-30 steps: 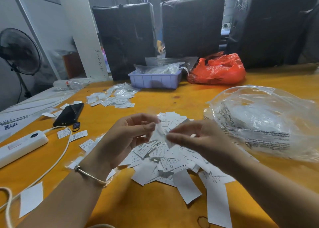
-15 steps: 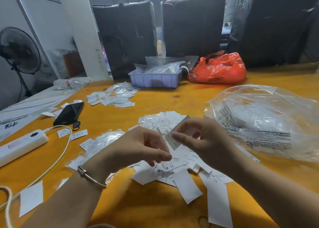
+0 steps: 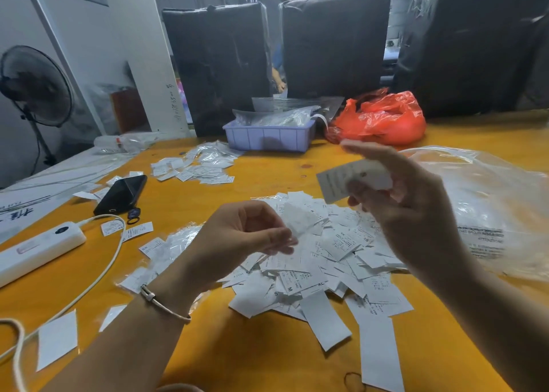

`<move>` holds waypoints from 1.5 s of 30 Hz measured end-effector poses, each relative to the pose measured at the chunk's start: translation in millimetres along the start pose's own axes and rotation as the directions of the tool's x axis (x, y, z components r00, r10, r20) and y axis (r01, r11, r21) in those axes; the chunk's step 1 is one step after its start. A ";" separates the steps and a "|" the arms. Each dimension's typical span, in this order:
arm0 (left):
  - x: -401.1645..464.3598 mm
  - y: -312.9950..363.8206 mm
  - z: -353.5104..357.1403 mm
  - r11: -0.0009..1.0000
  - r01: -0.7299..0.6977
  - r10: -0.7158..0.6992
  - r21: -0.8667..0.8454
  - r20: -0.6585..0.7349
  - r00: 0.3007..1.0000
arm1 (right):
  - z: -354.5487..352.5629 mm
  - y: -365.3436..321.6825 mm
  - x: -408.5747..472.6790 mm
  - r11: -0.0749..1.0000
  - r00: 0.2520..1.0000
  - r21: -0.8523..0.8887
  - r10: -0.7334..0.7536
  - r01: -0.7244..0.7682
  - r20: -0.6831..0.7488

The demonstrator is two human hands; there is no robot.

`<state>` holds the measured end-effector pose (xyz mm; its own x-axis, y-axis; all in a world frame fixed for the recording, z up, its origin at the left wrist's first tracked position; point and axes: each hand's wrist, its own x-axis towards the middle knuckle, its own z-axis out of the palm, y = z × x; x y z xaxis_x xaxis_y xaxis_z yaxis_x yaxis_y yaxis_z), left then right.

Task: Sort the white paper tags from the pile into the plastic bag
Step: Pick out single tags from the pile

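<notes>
Right hand (image 3: 413,213), frame centre-right, pinches one white tag (image 3: 332,184) beside the plastic bag (image 3: 490,201); left hand (image 3: 240,237), fingers loosely curled and empty, hovers over the pile (image 3: 323,261), tags there reading M, XL, XS.

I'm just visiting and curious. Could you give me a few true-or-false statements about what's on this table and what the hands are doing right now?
1. The right hand holds a white tag raised above the pile. True.
2. The clear plastic bag lies on the left side of the table. False: it lies on the right.
3. A black phone lies on the table near a white power strip. True.
4. The orange bag sits inside the purple tray. False: it sits beside the tray.
5. The left hand presses flat on the phone. False: it is at the pile.
</notes>
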<state>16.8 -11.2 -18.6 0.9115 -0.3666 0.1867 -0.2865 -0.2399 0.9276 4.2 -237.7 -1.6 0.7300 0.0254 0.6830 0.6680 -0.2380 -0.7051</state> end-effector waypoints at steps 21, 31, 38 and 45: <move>-3.0 5.6 3.0 0.992 -0.116 0.115 -0.051 -0.025 0.993 | 7.4 -7.0 -7.0 0.999 1.000 -0.034 -0.021 0.020 -0.011; -3.6 6.0 2.2 0.990 -0.124 0.123 -0.066 -0.021 0.992 | 7.3 -4.4 -7.4 0.997 0.999 -0.077 0.011 -0.007 0.043; -3.3 5.7 3.2 0.994 -0.093 0.093 -0.057 -0.001 0.996 | 6.5 0.1 -7.6 0.993 0.986 -0.119 0.013 0.007 0.166; -1.9 2.4 8.2 0.998 -0.057 0.058 -0.033 0.037 0.998 | 11.3 6.2 -9.6 0.975 0.951 -0.219 0.024 0.046 0.307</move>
<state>11.9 -18.4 -19.3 0.8818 -0.4125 0.2284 -0.3282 -0.1892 0.9255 2.9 -228.4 -14.6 0.7548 0.3168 0.5743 0.6531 -0.4436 -0.6137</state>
